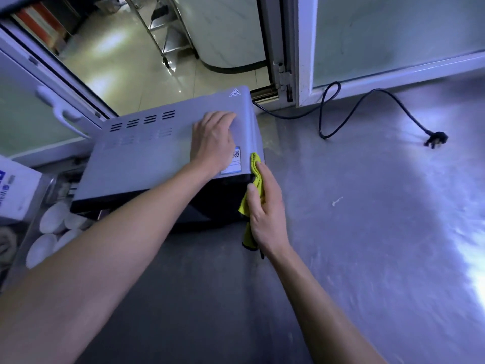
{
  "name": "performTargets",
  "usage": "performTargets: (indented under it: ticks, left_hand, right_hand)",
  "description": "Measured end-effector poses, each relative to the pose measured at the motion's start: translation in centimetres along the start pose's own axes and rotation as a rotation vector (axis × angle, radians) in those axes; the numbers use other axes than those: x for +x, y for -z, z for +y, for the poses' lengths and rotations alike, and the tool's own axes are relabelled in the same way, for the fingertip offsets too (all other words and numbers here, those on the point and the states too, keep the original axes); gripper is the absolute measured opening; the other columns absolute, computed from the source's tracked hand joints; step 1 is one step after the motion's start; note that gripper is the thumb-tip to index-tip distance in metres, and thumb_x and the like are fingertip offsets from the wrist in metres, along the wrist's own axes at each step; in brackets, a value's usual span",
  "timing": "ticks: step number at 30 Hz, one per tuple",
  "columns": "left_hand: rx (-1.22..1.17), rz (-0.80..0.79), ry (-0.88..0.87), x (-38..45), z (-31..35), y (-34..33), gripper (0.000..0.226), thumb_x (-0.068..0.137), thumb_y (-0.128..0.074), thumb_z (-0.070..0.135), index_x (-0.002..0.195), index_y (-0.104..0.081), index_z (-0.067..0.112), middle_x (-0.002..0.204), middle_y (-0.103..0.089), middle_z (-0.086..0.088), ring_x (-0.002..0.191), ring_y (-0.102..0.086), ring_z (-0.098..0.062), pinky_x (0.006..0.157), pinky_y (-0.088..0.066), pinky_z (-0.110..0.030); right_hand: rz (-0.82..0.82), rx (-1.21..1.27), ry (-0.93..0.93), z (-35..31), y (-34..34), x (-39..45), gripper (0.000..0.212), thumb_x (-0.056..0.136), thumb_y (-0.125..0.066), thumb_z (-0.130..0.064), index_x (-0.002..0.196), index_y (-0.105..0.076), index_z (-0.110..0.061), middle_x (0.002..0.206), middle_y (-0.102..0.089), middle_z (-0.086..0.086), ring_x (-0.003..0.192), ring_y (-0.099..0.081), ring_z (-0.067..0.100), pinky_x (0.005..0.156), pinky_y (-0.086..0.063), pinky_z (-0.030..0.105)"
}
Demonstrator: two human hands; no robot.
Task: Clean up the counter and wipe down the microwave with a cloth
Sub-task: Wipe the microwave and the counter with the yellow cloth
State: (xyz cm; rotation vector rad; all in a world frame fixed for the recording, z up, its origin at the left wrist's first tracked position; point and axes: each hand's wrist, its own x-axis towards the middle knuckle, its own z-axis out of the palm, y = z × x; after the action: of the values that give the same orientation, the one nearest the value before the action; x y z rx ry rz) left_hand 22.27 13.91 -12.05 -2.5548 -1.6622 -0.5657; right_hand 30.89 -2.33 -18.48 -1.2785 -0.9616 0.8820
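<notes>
Your left hand (214,143) is lying flat, fingers straight, on top of the microwave (147,158), which is sitting on the steel counter (367,232). Your right hand (266,208) is pressing the yellow cloth (256,169) against the microwave's right front corner, fingers extended over it. The unplugged power cord (367,97) is lying behind.

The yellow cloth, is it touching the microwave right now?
Touching. The head view shows the right hand pressing the yellow cloth flat against the microwave at its right front corner.
</notes>
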Motion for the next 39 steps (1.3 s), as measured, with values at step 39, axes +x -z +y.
performTargets:
  ticks: [39]
  left_hand:
    - [-2.246,-0.011,1.215,-39.3,-16.7,10.4,0.060,0.095,-0.046,0.058,0.120,-0.070,0.009,0.116,-0.069,-0.020,0.098,-0.070,-0.033,0.076,-0.059,-0.046]
  right_hand:
    - [-0.672,-0.712,-0.080,-5.6,-23.2,-20.3,0.033,0.099,-0.053,-0.036,0.131,-0.061,-0.035,0.090,-0.067,-0.005,0.076,-0.058,0.002,0.064,-0.040,0.015]
